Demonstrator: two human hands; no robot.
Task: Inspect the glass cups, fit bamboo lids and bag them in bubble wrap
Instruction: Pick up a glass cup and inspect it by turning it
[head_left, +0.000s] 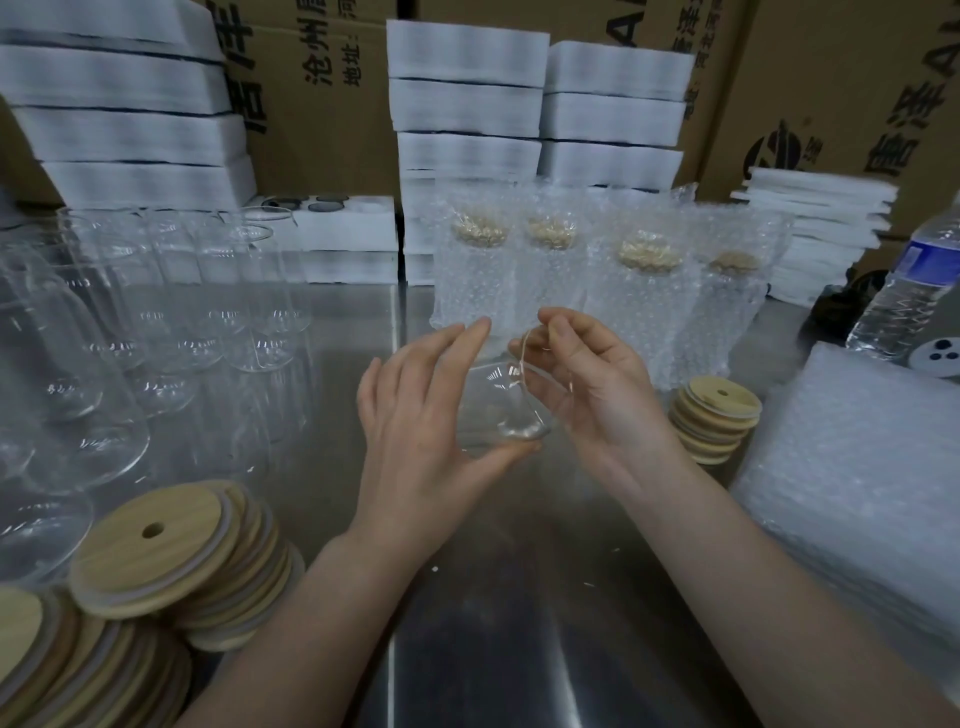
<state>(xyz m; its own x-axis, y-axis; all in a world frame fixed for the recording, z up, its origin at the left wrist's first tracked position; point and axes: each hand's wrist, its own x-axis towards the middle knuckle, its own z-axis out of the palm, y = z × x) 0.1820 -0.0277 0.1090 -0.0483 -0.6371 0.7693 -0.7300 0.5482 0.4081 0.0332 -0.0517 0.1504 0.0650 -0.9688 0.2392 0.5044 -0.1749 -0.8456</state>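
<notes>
While four wrapped cups (644, 291) already stand lidded and bagged in a row just behind it, one bare glass cup (511, 395) is held tilted above the bench (493, 597), so the work appears to be at the inspection step for this piece. The right hand (597, 395) grips the cup at its rim, fingers curled with thumb and forefinger pinching the edge. The left hand (415, 415) lies wide, fingers nearly straight along the cup's wall and thumb propped under its base.

No lid sits on the held cup and no wrap is round it, so both lidding and bagging remain for it. Much more is left: a crowd of unwrapped glasses (208, 312) stands to the left of the held cup, well apart from it. Supplies look ample. A big heap of bamboo lids (182, 561) lies nearer than the held cup and to its left, a small lid stack (714, 421) just to its right, and a pile of bubble-wrap bags (857, 493) farther right. By this count the task is in its early part.
</notes>
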